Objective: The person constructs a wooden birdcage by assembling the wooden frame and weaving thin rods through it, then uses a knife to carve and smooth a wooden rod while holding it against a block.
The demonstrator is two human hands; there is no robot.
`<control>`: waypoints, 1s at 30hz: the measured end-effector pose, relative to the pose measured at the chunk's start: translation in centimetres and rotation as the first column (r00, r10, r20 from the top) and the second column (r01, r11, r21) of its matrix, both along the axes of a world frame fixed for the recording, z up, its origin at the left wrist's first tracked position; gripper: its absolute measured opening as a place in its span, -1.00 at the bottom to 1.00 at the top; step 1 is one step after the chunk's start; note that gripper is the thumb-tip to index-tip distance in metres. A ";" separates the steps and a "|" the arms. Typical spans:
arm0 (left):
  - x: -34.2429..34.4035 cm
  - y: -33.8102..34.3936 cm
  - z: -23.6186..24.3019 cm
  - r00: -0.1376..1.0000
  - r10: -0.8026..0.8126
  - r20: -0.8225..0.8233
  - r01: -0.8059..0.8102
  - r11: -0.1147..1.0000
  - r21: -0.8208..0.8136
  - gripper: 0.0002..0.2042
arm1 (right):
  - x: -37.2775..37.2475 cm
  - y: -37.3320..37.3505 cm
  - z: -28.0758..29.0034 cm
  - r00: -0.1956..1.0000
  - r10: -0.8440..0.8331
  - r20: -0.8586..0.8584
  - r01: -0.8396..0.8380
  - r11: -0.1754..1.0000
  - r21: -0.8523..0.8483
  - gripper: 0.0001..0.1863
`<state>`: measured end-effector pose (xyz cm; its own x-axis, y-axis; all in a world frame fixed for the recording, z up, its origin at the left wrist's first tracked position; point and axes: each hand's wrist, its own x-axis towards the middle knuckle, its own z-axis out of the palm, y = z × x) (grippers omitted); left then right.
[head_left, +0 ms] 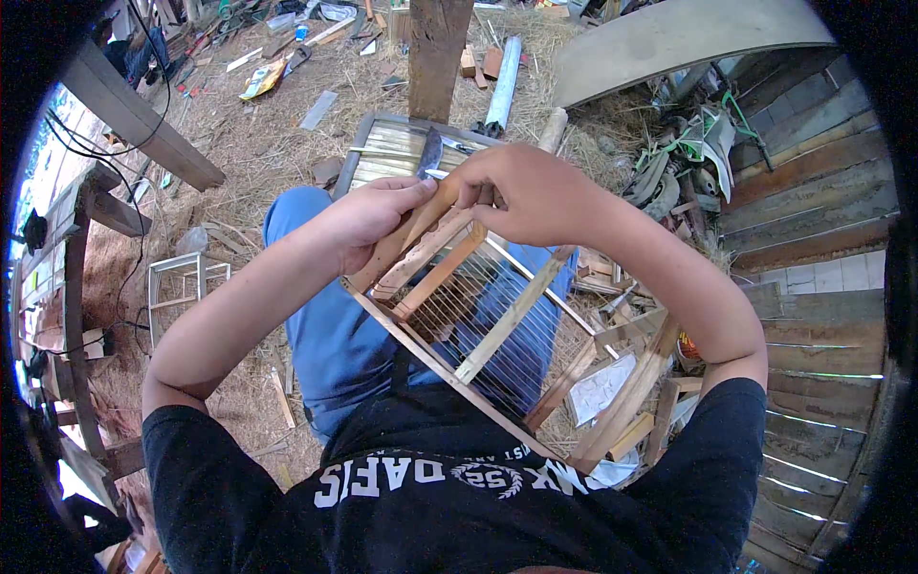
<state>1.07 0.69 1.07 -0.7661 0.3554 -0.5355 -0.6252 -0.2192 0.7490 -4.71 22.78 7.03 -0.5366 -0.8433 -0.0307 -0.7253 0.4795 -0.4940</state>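
Note:
A wooden frame strung with thin parallel wires (507,341) rests across my lap. My left hand (383,212) grips a flat wooden strip (393,249) along the frame's upper side, thumb on top. My right hand (528,196) has its curled fingers on the same strip, a little to the right of my left thumb. A dark metal blade (430,153) shows just beyond the hands, over a pale slatted board (377,147); whether either hand touches it I cannot tell.
A wooden post (435,57) stands beyond the board. A small metal stool (177,301) and leaning beams (143,124) are at the left. Scrap wood (631,426), a plank wall (813,392) and a curved sheet (688,38) are at the right. A person (134,53) is at the far upper left.

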 end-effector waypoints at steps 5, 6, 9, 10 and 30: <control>-0.2 -0.2 -0.5 1.000 -0.004 -0.017 0.005 1.000 0.004 -0.68 | -0.1 0.0 -1.1 0.998 0.022 -0.052 -0.027 0.995 -0.093 -0.79; -0.2 -0.2 -0.5 1.000 -0.004 -0.017 0.004 1.000 0.004 -0.68 | -0.1 -0.1 -1.0 0.998 0.023 -0.052 -0.028 0.995 -0.093 -0.79; -0.2 -0.3 -0.6 1.000 -0.007 -0.015 0.007 1.000 0.002 -0.68 | 0.0 -0.1 -0.8 1.000 -0.007 0.007 0.007 0.998 -0.057 -0.81; -0.2 -0.3 -0.6 1.000 -0.015 -0.021 0.016 1.000 0.012 -0.68 | 0.0 -0.1 -0.8 1.000 -0.004 -0.008 0.004 0.999 -0.051 -0.82; 0.0 0.0 -0.1 1.000 -0.007 -0.012 0.007 1.000 0.005 -0.66 | 0.1 0.0 -0.5 0.999 -0.003 -0.032 0.001 0.998 -0.057 -0.80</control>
<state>1.09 0.64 0.98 -0.7698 0.3632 -0.5249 -0.6180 -0.2184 0.7552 -4.61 22.76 6.53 -0.5379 -0.8423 0.0342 -0.7403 0.4526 -0.4971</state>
